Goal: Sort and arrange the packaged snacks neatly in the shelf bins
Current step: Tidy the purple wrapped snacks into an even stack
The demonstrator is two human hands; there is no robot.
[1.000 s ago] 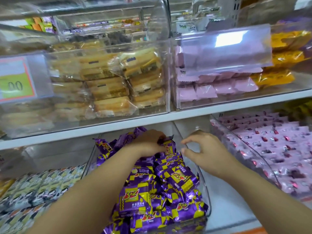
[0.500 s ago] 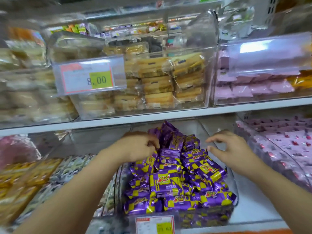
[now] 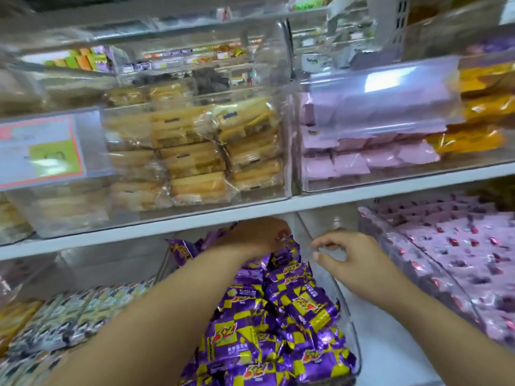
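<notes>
Compared with half a second ago, the view is shifted to the right and slightly down, so that the price label (image 3: 41, 151) on the upper shelf now sits at the left edge, and both hands are seen reaching deeper toward the back of the lower shelf. The left hand (image 3: 255, 235) is curled over the rear of a heap of purple and yellow snack packets (image 3: 278, 316), with its fingers pinched on the crinkled end of one packet at the top of the pile. The right hand (image 3: 354, 254) is held just beside the heap, over the clear side wall of the bin, loosely open with fingers bent and nothing held. The packets are piled in a clear plastic bin (image 3: 347, 310) on the lower shelf, filling it from front to back. To the right, pink wrapped sweets (image 3: 457, 252) are seen in a neighbouring clear bin. To the left, pale patterned packets (image 3: 64, 319) are laid in rows. On the white shelf board (image 3: 306, 204) above, wrapped golden cakes (image 3: 195, 157) are stacked in a clear box, plain pink packets (image 3: 362, 160) are stacked in the next box, and orange packets (image 3: 482, 107) are seen at the far right. The picture is softly blurred by motion.
</notes>
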